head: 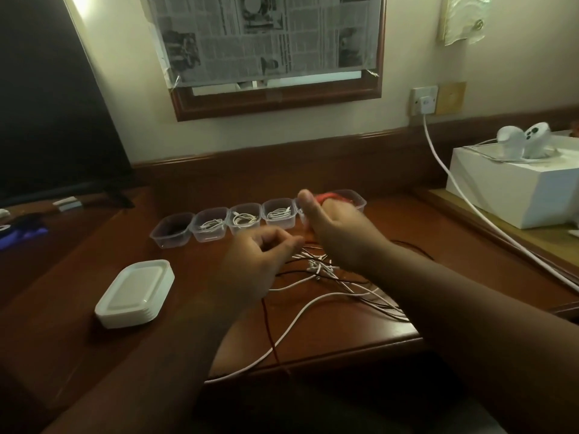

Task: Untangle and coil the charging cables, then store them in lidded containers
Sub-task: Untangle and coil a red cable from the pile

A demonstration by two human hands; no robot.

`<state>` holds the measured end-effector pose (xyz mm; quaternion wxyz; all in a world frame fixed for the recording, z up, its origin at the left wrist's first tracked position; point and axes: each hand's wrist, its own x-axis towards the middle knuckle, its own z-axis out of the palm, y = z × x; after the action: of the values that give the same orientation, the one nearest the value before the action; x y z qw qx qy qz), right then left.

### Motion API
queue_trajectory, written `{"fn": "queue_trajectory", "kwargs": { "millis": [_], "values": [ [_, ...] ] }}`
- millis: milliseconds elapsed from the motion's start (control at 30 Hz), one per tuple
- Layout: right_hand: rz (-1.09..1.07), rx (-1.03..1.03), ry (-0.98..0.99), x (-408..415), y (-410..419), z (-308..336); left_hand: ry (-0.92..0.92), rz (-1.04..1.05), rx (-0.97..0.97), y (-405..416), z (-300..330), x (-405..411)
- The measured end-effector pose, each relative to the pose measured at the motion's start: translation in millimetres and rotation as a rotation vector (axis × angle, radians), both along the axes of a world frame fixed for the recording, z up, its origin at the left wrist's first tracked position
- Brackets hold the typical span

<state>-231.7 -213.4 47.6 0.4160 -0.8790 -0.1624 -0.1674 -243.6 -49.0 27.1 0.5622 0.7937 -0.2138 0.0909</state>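
While the right hand [332, 227] is gripping a red cable [326, 197] coil over the far-right container [354, 198], the left hand [266, 255], fingers loosely curled and seemingly empty, is hovering nearer the tangled cables [322, 270] toward the counter's [78, 270] near edge.

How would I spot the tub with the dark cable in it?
Find the row of clear tubs running across the wooden desk below the newspaper-covered window. Take the leftmost tub. Its contents look dark, while the three tubs beside it hold white cables.
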Motion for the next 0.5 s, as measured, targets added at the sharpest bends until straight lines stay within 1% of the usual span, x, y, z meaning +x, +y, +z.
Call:
{"fn": "queue_trajectory", "kwargs": {
  "millis": [33,67,167,233,300,333,367,433,500],
  "values": [
    [0.035,-0.041,0.077,-3.8,2.4,-1.9,-0.054,0.009,0.042,3.9,6.0,2.9],
    [0.081,-0.028,0.159,-8.4,5.4,-2.1,-0.081,0.012,0.075,7.5,10.8,5.3],
    [0.217,0.152,0.391,-17.5,11.2,-1.7,-0.094,-0.027,0.079,14.0,15.7,11.2],
    [0.332,0.314,0.578,-20.8,10.0,-1.3,-0.073,-0.055,0.014,13.7,16.1,10.7],
    [0.53,0.558,0.768,-22.9,5.5,0.2,0.011,-0.092,-0.118,12.0,12.5,11.1],
    [0.636,0.686,0.833,-23.8,3.6,1.5,0.071,-0.112,-0.202,10.8,9.1,11.8],
    [0.734,0.803,0.866,-24.4,2.1,3.1,0.133,-0.134,-0.294,8.8,5.0,11.7],
    [0.88,1.005,0.859,-25.7,2.7,6.3,0.234,-0.149,-0.443,0.7,-4.5,10.0],
    [0.946,1.205,0.783,-28.3,5.0,10.4,0.28,-0.112,-0.484,-10.7,-13.1,4.6]
  ]
}}
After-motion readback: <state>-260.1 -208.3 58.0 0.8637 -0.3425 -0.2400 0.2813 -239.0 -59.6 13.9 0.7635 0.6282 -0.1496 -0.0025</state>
